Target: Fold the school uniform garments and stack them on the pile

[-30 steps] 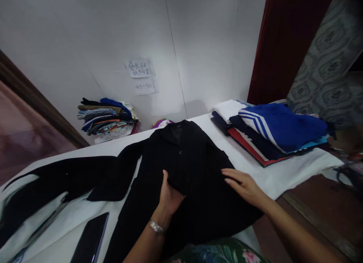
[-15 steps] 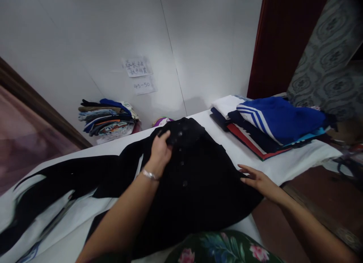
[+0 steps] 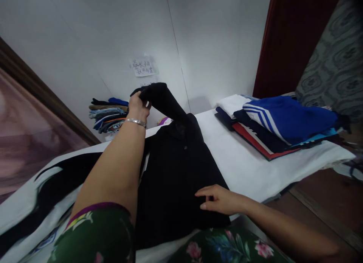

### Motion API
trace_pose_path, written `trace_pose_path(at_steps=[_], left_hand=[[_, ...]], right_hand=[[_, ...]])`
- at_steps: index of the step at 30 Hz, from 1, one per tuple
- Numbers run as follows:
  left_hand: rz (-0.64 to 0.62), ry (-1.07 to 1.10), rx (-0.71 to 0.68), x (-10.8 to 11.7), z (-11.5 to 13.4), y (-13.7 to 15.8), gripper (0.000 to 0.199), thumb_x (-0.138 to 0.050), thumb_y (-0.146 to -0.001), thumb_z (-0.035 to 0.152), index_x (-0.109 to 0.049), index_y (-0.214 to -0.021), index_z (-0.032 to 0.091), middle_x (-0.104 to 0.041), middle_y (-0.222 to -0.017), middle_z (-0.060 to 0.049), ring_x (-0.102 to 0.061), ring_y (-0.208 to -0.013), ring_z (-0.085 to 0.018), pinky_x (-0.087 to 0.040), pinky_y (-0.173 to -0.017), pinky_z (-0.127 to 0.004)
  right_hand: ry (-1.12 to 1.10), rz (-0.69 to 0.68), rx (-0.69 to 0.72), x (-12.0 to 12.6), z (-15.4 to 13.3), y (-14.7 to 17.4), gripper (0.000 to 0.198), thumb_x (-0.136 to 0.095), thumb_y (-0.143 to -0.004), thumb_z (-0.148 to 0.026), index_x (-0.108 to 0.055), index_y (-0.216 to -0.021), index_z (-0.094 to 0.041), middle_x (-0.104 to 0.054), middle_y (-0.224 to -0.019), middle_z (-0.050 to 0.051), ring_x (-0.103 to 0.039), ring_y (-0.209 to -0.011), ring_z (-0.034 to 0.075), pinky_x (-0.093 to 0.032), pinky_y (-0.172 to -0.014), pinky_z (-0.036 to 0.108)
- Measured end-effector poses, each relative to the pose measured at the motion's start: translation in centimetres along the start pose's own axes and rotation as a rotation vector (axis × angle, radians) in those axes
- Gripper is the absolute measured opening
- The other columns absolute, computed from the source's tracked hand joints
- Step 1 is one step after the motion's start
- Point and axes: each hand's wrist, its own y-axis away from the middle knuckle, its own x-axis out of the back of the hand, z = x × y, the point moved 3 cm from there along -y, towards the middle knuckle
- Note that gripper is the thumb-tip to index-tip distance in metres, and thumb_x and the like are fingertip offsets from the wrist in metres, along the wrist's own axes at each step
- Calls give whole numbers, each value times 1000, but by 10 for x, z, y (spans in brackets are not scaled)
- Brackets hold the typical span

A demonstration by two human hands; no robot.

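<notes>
A black buttoned jacket (image 3: 172,179) lies on a white-covered table (image 3: 235,161) in front of me. My left hand (image 3: 138,106), with a silver bracelet at the wrist, grips what looks like the end of the jacket's sleeve (image 3: 164,98). That sleeve is raised off the table and slants from the far right shoulder up to the left. Low over the right part of the jacket body rests my right hand (image 3: 218,198), fingers stretched out and apart, holding nothing. Whether its fingertips touch the cloth I cannot tell.
Folded clothes (image 3: 109,115) are stacked at the back left by the wall. To the right lies another pile with a blue white-striped garment (image 3: 289,117) on top. More black and white clothing (image 3: 48,191) spreads over the left of the table. Handwritten paper (image 3: 144,66) hangs on the wall.
My left hand has moved up and left, lifting the sleeve across. My right hand has shifted left from the jacket's right edge onto its body, and the jacket's right side now lies narrower.
</notes>
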Motion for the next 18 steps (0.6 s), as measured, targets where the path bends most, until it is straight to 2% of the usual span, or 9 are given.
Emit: trace_pose_path(at_steps=[2, 4, 6, 8, 12, 15, 18], left_hand=[[45, -13, 7, 16, 4, 0, 8, -50, -77, 18, -54, -84, 21, -63, -87, 0, -62, -90, -13, -48, -86, -29], [65, -18, 15, 31, 8, 2, 8, -49, -77, 16, -53, -82, 20, -63, -82, 1, -61, -88, -12, -47, -88, -28], [51, -29, 24, 41, 12, 5, 6, -47, -79, 16, -52, -82, 19, -63, -81, 1, -61, -89, -11, -47, -89, -28], [16, -56, 36, 49, 17, 8, 6, -44, -83, 17, -50, -82, 18, -63, -83, 1, -60, -90, -11, -47, -91, -27], [-27, -112, 72, 61, 32, 16, 11, -43, -88, 13, -45, -77, 15, -58, -79, 1, -57, -89, -12, -44, -94, -30], [-63, -262, 102, 69, 44, 24, 16, -46, -89, 15, -43, -74, 13, -57, -75, 0, -57, -89, -14, -44, -96, -36], [-169, -526, 71, 73, 55, 31, 15, -54, -87, 20, -48, -76, 11, -60, -74, -1, -57, -84, -15, -47, -93, -43]], right_hand=[[41, 95, 87, 11, -5, -4, 33, -63, -84, -35, -68, -114, -23, -70, -97, 5, -64, -72, 14, -53, -67, 27], [118, 251, 179, 32, -10, -11, 32, -56, -88, -35, -66, -116, -22, -69, -109, 7, -66, -92, 19, -53, -83, 33], [252, 401, 240, 54, -11, -26, 37, -54, -90, -36, -62, -123, -22, -59, -130, 10, -56, -119, 23, -45, -101, 41], [397, 479, 229, 73, -7, -49, 46, -54, -89, -39, -55, -131, -20, -46, -145, 11, -41, -134, 27, -34, -111, 47], [612, 471, 37, 96, 15, -113, 61, -53, -88, -43, -45, -140, -11, -31, -153, 18, -23, -143, 33, -23, -115, 52], [717, 436, -116, 102, 31, -156, 65, -46, -92, -44, -33, -146, -10, -22, -156, 19, -14, -145, 34, -18, -115, 54], [828, 241, -201, 92, 47, -186, 66, -41, -94, -46, -25, -150, -15, -15, -159, 15, -6, -146, 31, -12, -115, 54]])
